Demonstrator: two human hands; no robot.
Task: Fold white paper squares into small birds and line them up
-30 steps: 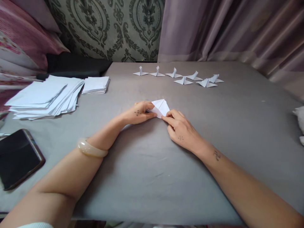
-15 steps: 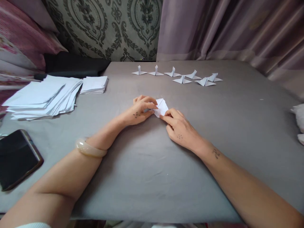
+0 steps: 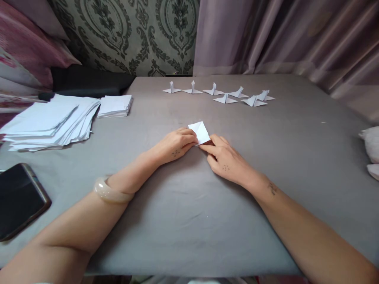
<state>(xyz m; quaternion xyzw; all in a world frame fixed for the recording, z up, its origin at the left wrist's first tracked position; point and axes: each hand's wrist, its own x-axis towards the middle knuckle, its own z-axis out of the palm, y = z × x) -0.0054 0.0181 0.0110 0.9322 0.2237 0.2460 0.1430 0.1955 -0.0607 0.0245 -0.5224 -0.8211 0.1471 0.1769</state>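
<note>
A small folded square of white paper (image 3: 200,131) lies at the middle of the table, one corner pointing away from me and a crease running through it. The fingers of my left hand (image 3: 179,142) are closed on its left edge, the fingertips partly out of sight against the paper. On the lower right edge, my right hand (image 3: 222,157) pinches the paper between thumb and forefinger. Beyond both hands stand several folded paper birds (image 3: 225,98) with spread wings.
Stacked white sheets (image 3: 50,122) lie at the left beside a smaller pile of paper squares (image 3: 115,105). A dark phone (image 3: 22,201) rests near the left edge. Grey cloth covers the table (image 3: 166,221). A whitish bundle (image 3: 371,148) sits at the far right.
The raised paper layers now lie flat as a neat square. My left hand has come down and its fingers have closed together; my right hand has barely moved.
</note>
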